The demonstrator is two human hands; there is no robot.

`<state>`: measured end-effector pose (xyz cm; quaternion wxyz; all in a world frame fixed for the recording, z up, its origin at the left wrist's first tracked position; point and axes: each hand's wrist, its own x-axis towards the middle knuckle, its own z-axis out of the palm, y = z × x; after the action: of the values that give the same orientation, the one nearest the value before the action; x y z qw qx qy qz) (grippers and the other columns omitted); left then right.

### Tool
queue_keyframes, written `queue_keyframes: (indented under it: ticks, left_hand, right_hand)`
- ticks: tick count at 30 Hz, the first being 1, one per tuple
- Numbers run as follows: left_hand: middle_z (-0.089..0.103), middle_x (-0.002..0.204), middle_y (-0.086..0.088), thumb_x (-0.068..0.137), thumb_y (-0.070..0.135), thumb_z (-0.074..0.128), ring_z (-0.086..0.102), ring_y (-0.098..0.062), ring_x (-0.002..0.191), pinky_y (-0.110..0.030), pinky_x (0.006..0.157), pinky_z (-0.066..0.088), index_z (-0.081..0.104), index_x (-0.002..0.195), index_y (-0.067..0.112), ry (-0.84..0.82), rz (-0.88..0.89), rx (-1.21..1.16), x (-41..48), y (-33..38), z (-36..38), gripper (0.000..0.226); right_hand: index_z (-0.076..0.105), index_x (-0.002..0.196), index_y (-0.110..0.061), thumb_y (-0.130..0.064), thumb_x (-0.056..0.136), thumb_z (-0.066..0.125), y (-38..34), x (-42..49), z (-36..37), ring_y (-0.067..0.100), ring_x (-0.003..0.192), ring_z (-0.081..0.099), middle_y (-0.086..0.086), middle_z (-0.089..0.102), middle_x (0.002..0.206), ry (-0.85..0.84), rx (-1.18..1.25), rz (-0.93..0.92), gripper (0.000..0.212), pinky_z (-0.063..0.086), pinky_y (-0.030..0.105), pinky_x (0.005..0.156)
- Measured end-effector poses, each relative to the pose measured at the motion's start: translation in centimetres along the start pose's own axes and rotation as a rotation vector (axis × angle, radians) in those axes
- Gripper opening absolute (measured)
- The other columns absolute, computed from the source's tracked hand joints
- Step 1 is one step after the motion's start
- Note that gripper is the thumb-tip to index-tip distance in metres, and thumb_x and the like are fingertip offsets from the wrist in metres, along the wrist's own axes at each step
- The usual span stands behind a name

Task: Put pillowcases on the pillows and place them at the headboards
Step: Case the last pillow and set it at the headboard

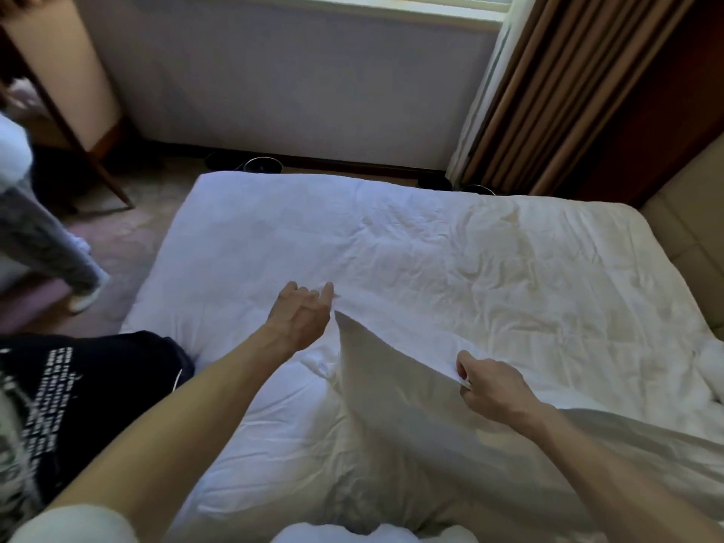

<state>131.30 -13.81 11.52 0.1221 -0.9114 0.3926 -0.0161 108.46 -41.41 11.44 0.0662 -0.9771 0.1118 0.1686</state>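
A white pillowcase [395, 370] is stretched between my two hands over the bed [450, 248]. My left hand [303, 315] pinches its far edge with the fingertips, the other fingers loosely spread. My right hand [491, 389] grips the near edge in a closed fist. The cloth hangs down from that edge toward me in a shadowed fold. Whether a pillow is inside it cannot be told. More rumpled white bedding [372, 536] lies at the bottom edge of the view.
A dark garment with white print [78, 393] lies at the bed's left edge. Another person's leg and shoe [58, 252] stand on the carpet at left. Brown curtains [556, 92] hang at the right, a beige headboard [689, 225] beyond the bed's right side.
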Motion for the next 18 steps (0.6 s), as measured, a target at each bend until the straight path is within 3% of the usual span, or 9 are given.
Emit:
queue_keyframes:
  ticks: [2, 4, 6, 8, 9, 11, 13, 15, 18]
  left_hand:
    - [0.069, 0.102, -0.012, 0.097, 0.031, 0.035, 0.063, -0.031, 0.088, -0.039, 0.085, 0.042, 0.02, 0.148, 0.0, -0.002, 0.025, -0.104, -0.4, 0.4, 0.7, 0.062]
    - [0.06, 0.124, -0.017, 0.094, 0.037, 0.035, 0.058, -0.032, 0.106, -0.04, 0.089, 0.045, 0.011, 0.15, -0.001, -0.067, 0.046, -0.272, -0.8, 0.5, 1.1, 0.072]
    - [0.056, 0.133, -0.016, 0.095, 0.048, 0.033, 0.059, -0.032, 0.109, -0.042, 0.082, 0.049, 0.032, 0.145, 0.001, -0.006, 0.029, -0.305, -1.2, 1.2, 0.5, 0.068]
    - [0.071, 0.087, -0.012, 0.096, 0.048, 0.033, 0.065, -0.028, 0.067, -0.034, 0.063, 0.045, 0.066, 0.095, 0.009, 0.269, -0.036, -0.218, -1.2, 2.2, -1.1, 0.051]
    - [0.064, 0.061, -0.008, 0.096, 0.043, 0.037, 0.057, -0.026, 0.048, -0.03, 0.058, 0.04, 0.062, 0.066, 0.012, 0.393, -0.054, -0.207, -1.0, 2.7, -2.2, 0.05]
    - [0.052, 0.044, -0.003, 0.096, 0.036, 0.046, 0.047, -0.024, 0.038, -0.028, 0.058, 0.033, 0.049, 0.046, 0.016, 0.536, -0.04, -0.197, -0.2, 3.3, -3.8, 0.054]
    - [0.057, 0.055, -0.004, 0.092, 0.034, 0.055, 0.054, -0.025, 0.051, -0.031, 0.062, 0.038, 0.056, 0.055, 0.016, 0.549, 0.105, -0.166, 1.0, 4.2, -4.7, 0.042]
    - [0.064, 0.081, -0.008, 0.089, 0.04, 0.06, 0.06, -0.029, 0.076, -0.037, 0.072, 0.045, 0.065, 0.08, 0.015, 0.465, 0.329, -0.167, 2.0, 6.1, -5.3, 0.027]
    - [0.064, 0.115, -0.008, 0.088, 0.058, 0.054, 0.058, -0.028, 0.105, -0.041, 0.086, 0.048, 0.063, 0.116, 0.02, 0.141, 0.586, -0.236, 2.6, 10.4, -5.2, 0.048]
  right_hand:
    - [0.038, 0.09, -0.024, -0.026, 0.084, 0.051, 0.0, 0.0, -0.1, 0.024, 0.065, 0.048, -0.004, 0.048, 0.068, 0.002, -0.016, -0.006, 0.015, 0.033, 0.034, 0.053]
    - [0.037, 0.089, -0.024, -0.028, 0.084, 0.051, 0.1, 0.0, -0.3, 0.021, 0.061, 0.045, -0.004, 0.044, 0.065, -0.002, -0.035, -0.007, 0.016, 0.03, 0.032, 0.051]
    - [0.036, 0.088, -0.023, -0.029, 0.085, 0.051, 0.2, -0.2, -0.4, 0.017, 0.057, 0.04, -0.004, 0.043, 0.064, -0.003, -0.042, 0.004, 0.016, 0.027, 0.031, 0.05]
    - [0.036, 0.087, -0.022, -0.029, 0.084, 0.051, 0.3, -0.3, -0.4, 0.015, 0.056, 0.038, -0.004, 0.043, 0.065, 0.011, -0.041, 0.015, 0.016, 0.027, 0.03, 0.049]
    - [0.037, 0.087, -0.022, -0.03, 0.084, 0.051, 0.3, -0.5, -0.4, 0.015, 0.056, 0.038, -0.003, 0.044, 0.065, 0.015, -0.037, 0.019, 0.016, 0.027, 0.03, 0.05]
    - [0.038, 0.087, -0.022, -0.031, 0.085, 0.051, 0.2, -0.9, -0.4, 0.018, 0.058, 0.042, -0.004, 0.046, 0.067, 0.008, -0.031, 0.024, 0.016, 0.028, 0.031, 0.051]
    - [0.039, 0.088, -0.022, -0.031, 0.086, 0.052, 0.2, -1.3, -0.3, 0.021, 0.063, 0.045, -0.005, 0.047, 0.069, 0.004, -0.016, 0.032, 0.016, 0.029, 0.032, 0.052]
    - [0.04, 0.087, -0.022, -0.032, 0.085, 0.052, 0.0, -1.8, -0.4, 0.022, 0.067, 0.047, -0.006, 0.047, 0.071, -0.004, 0.014, 0.038, 0.016, 0.031, 0.034, 0.055]
    - [0.04, 0.087, -0.023, -0.032, 0.083, 0.054, -0.3, -2.7, -0.7, 0.024, 0.072, 0.047, -0.005, 0.048, 0.076, -0.018, 0.082, 0.032, 0.017, 0.033, 0.035, 0.059]
